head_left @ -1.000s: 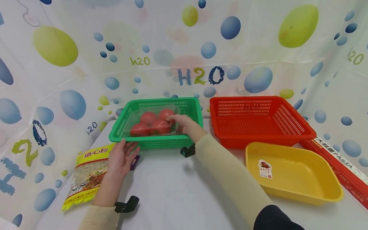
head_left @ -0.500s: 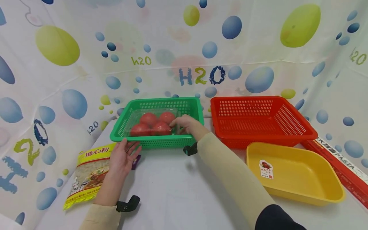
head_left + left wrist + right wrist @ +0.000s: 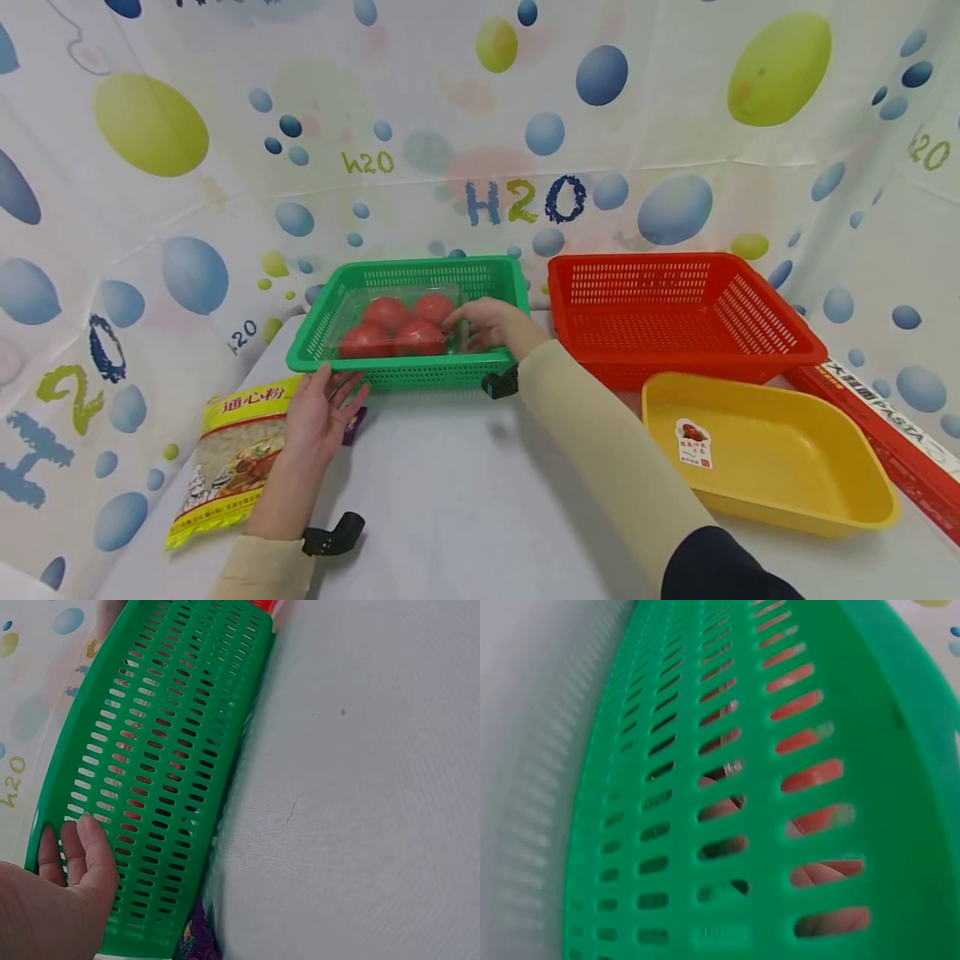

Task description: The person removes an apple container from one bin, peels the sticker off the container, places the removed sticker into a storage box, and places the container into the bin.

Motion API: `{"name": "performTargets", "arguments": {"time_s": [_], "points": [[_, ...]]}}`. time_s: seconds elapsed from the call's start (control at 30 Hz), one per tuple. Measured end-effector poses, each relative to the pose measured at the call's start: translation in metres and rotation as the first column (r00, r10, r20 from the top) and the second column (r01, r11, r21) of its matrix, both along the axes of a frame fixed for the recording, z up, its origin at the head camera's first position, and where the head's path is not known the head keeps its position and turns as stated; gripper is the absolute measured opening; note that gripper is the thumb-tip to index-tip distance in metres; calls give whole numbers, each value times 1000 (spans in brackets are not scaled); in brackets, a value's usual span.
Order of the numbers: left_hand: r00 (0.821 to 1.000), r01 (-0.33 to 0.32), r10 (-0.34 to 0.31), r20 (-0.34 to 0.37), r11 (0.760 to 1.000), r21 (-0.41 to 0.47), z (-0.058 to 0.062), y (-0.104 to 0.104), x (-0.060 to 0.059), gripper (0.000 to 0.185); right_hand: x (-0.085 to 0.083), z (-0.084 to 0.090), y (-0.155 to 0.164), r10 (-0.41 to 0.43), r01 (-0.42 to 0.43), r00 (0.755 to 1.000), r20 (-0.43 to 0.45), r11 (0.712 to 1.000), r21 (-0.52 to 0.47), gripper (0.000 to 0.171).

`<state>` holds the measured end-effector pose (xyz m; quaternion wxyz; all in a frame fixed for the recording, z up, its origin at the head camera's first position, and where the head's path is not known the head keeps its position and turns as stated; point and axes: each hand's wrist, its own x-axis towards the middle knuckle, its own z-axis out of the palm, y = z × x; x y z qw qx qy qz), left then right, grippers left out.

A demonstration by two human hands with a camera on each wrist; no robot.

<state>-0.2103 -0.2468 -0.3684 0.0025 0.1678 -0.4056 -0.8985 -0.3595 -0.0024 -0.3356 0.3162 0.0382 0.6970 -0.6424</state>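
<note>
A clear plastic box of tomatoes (image 3: 390, 314) lies inside the green basket (image 3: 420, 371). My right hand (image 3: 491, 325) reaches over the basket's front rim, its fingers curled around the right end of the box. Through the slots in the right wrist view, parts of the right-hand fingers (image 3: 724, 808) and red tomatoes (image 3: 814, 775) show. My left hand (image 3: 318, 417) is palm up at the basket's front left corner. In the left wrist view, its fingertips (image 3: 88, 825) are right at the slotted wall, with nothing gripped.
A yellow bag of macaroni (image 3: 236, 467) lies left of the left forearm, and a small purple packet (image 3: 354, 427) sits before the green basket. To the right stand a red basket (image 3: 675, 362), a yellow tub (image 3: 780, 450) and a long red pasta box (image 3: 885, 450).
The tomato box has settled into the green basket and its lid is no longer blurred. My right hand has slid slightly right and down along its end. The left hand stays put.
</note>
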Motion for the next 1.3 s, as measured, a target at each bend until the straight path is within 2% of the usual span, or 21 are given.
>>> {"name": "performTargets", "arguments": {"time_s": [0.17, 0.43, 0.67, 0.97, 1.13, 1.3], "points": [[1000, 5, -5, 15, 1000, 12, -1, 0, 0, 39, 1, 5, 6, -15, 18, 999, 52, 998, -55, 73], [1000, 15, -16, 17, 1000, 1, -1, 0, -2, 40, 2, 20, 18, -20, 24, 998, 56, 997, -76, 81], [1000, 11, -11, 24, 1000, -15, -2, 1, -1, 42, 3, 34, 33, -43, 47, 998, 38, 992, -117, 76], [1000, 11, -11, 16, 1000, -15, -2, 1, -2, 43, 10, 62, 57, -32, 38, 999, 32, 976, -213, 72], [1000, 10, -10, 13, 1000, -20, -1, 0, -2, 43, 18, 71, 69, -13, 9, 1000, -15, 973, -229, 69], [1000, 18, -18, 12, 999, -46, 1, -2, -1, 43, 29, 77, 81, 11, -26, 997, -74, 978, -205, 65]]}}
